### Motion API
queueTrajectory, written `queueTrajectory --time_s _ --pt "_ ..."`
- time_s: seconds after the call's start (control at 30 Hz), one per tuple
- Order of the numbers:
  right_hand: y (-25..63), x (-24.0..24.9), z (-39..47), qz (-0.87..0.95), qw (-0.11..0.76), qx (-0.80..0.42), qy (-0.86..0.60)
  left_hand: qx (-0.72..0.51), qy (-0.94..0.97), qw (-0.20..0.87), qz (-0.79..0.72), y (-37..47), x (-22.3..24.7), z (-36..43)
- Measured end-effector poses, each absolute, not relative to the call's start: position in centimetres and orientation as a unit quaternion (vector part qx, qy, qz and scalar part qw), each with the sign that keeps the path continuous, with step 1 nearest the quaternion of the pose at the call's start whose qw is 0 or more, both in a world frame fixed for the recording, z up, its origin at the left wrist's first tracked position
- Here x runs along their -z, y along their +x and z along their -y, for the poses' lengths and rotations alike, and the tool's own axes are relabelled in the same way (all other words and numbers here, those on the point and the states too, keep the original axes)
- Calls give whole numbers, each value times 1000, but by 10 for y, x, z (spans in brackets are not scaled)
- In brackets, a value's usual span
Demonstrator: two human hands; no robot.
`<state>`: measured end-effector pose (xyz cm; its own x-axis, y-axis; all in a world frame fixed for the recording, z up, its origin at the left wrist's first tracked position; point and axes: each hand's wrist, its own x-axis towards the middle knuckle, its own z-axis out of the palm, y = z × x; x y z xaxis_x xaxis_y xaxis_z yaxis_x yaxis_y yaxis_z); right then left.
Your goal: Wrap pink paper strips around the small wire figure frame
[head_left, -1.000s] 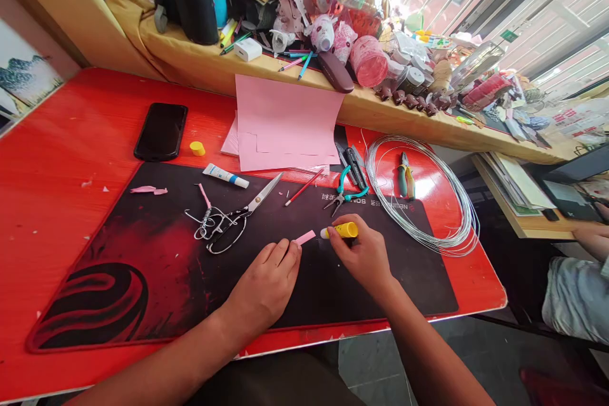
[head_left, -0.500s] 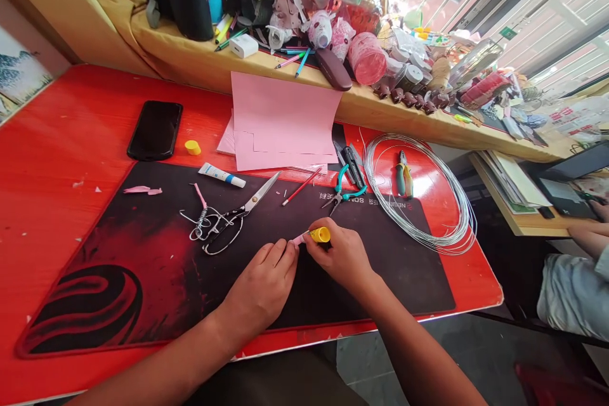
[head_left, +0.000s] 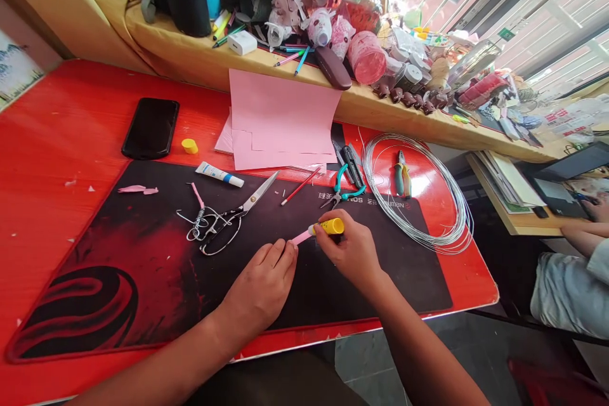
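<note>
My right hand (head_left: pixel 351 246) is closed around a yellow glue stick (head_left: pixel 333 226), whose tip rests at the far end of a narrow pink paper strip (head_left: pixel 301 237). Under the fingers of my left hand (head_left: pixel 266 279) lies the other end of that strip, held against the black mat (head_left: pixel 361 292). To the left are scissors (head_left: pixel 238 212) and a twisted silver wire piece (head_left: pixel 200 222) with a pink-wrapped end. A yellow cap (head_left: pixel 189 146) sits by the phone.
Pink paper sheets (head_left: pixel 285 114), a glue tube (head_left: pixel 219 174), a red pencil (head_left: pixel 301 186), teal pliers (head_left: pixel 340 189) and a wire coil (head_left: pixel 457 203) lie beyond my hands. A phone (head_left: pixel 151 128) is at left. Another person's arm (head_left: pixel 578 236) shows at the right.
My right hand has moved the glue stick a little to the right and away from my left hand, baring more of the pink strip. My left hand stays in place.
</note>
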<state>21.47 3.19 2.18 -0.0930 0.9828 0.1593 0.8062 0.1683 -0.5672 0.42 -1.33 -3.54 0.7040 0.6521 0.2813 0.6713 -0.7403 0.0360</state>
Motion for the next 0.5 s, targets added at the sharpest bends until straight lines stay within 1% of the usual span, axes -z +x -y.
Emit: queueTrajectory --time_s 0.2,0.37,0.5 --pt "205 -5 -36 768 210 -133 -590 123 -925 34 358 3 35 14" --pt "215 -2 -37 752 215 -117 -612 129 -923 34 360 3 35 13" --pt "222 -7 -31 720 236 -141 -637 135 -923 31 360 4 37 14"
